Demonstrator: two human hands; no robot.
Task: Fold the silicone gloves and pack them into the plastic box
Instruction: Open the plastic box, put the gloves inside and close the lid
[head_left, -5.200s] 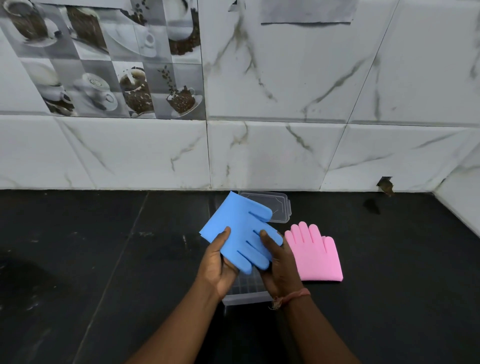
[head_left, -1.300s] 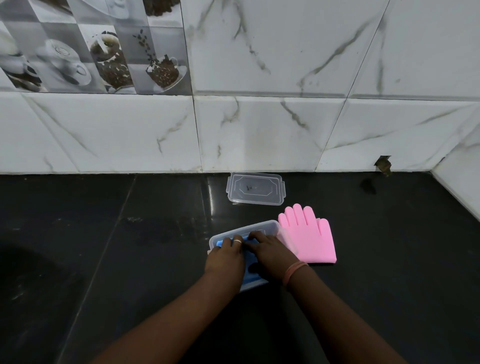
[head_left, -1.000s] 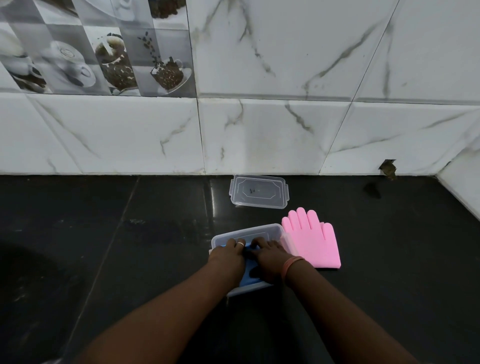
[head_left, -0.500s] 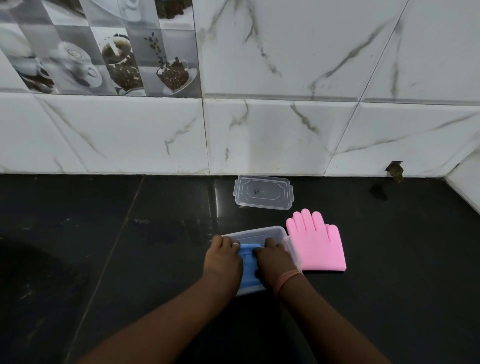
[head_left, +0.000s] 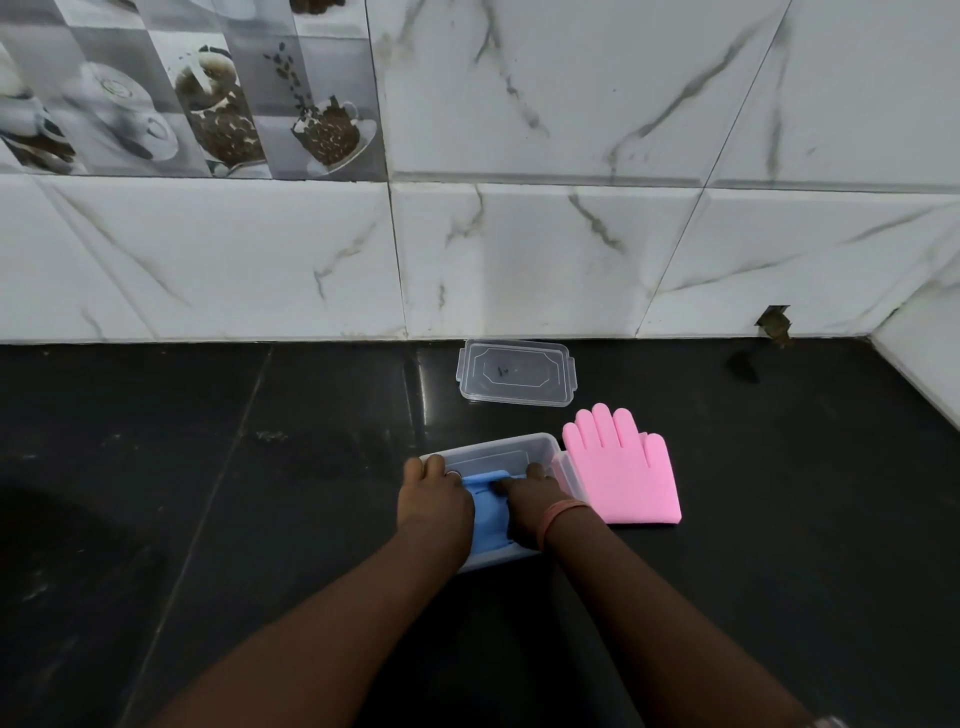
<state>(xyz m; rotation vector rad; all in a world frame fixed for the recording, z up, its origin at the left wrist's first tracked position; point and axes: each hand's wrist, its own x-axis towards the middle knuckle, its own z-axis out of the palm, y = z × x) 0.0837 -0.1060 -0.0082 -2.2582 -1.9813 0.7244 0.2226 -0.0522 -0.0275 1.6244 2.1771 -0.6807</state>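
As curled (both), hands (head_left: 483, 506) on blue glove (head_left: 488, 512).

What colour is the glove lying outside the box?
Pink; head view.

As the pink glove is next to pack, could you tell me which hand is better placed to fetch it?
Probably the right hand: the pink glove lies just right of the box, beside it. The left hand would have to cross over.
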